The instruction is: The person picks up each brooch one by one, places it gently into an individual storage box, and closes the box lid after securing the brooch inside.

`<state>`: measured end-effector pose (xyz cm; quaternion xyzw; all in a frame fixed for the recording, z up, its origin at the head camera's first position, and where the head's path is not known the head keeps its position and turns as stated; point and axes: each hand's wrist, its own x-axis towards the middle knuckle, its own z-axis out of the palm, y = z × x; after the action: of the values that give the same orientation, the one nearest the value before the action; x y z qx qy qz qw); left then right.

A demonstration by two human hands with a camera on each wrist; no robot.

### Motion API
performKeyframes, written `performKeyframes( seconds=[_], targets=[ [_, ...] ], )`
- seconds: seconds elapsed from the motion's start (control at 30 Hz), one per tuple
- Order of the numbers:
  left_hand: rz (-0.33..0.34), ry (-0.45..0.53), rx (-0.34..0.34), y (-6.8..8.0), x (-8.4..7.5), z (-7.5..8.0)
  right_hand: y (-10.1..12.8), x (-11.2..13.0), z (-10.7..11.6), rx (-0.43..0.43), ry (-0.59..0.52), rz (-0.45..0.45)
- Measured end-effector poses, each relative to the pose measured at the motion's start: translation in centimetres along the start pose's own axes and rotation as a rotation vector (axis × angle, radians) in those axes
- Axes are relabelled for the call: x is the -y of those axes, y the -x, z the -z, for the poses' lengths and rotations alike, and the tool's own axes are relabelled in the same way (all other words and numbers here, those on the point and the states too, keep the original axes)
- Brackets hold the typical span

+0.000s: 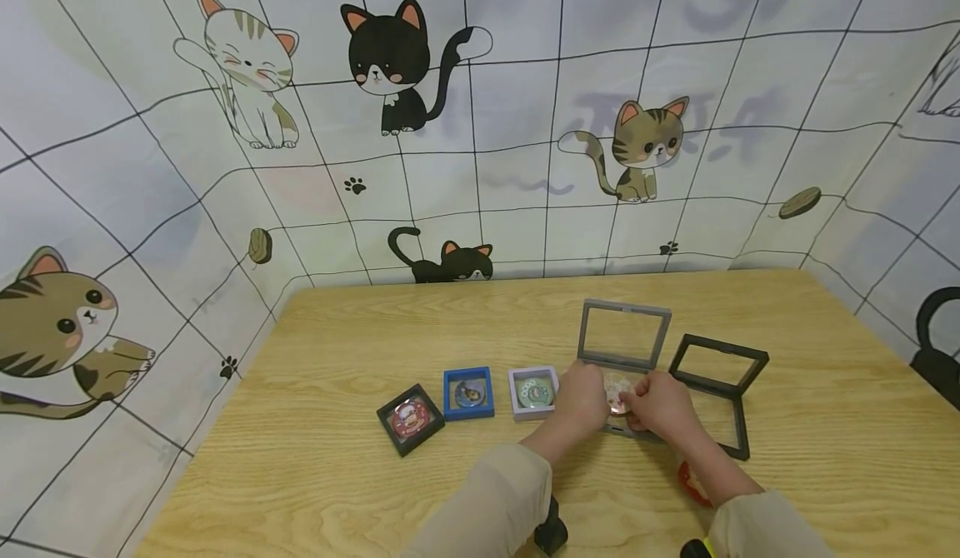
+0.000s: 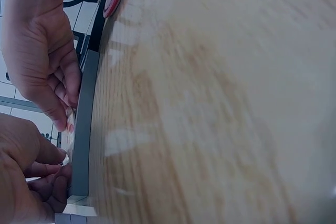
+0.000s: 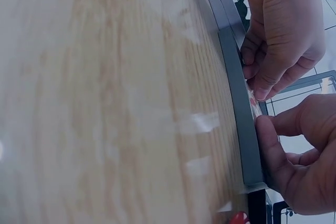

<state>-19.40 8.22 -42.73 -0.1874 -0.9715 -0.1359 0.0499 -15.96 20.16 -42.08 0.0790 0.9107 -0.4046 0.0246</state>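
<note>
A grey display box (image 1: 624, 337) lies open on the wooden table (image 1: 337, 475), lid upright and base under both hands. A round pinkish badge (image 1: 618, 395) sits in the base. My left hand (image 1: 592, 400) curls its fingers round the base's left rim, seen as a grey bar (image 2: 84, 129) in the left wrist view. My right hand (image 1: 641, 404) pinches the badge's right edge. In the right wrist view, the right thumb (image 3: 265, 129) presses against the grey rim (image 3: 239, 108), with the left hand (image 3: 252, 82) just above it.
Three closed boxes with badges stand in a row to the left: black (image 1: 408, 418), blue (image 1: 468, 393) and white (image 1: 534, 391). An open black box (image 1: 716, 375) lies to the right. A red round item (image 1: 693, 485) lies by my right forearm. Cat-print walls surround the table.
</note>
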Motion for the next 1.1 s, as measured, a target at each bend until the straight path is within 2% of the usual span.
performKeyframes(
  seconds=[0.5, 1.1],
  targets=[
    [-0.003, -0.066, 0.023, 0.11, -0.39, 0.28, -0.13, -0.3, -0.07, -0.022, 0.048, 0.028],
    [-0.036, -0.103, 0.044, 0.1, -0.4, 0.55, -0.14, -0.41, -0.17, -0.035, -0.036, -0.002]
  ],
)
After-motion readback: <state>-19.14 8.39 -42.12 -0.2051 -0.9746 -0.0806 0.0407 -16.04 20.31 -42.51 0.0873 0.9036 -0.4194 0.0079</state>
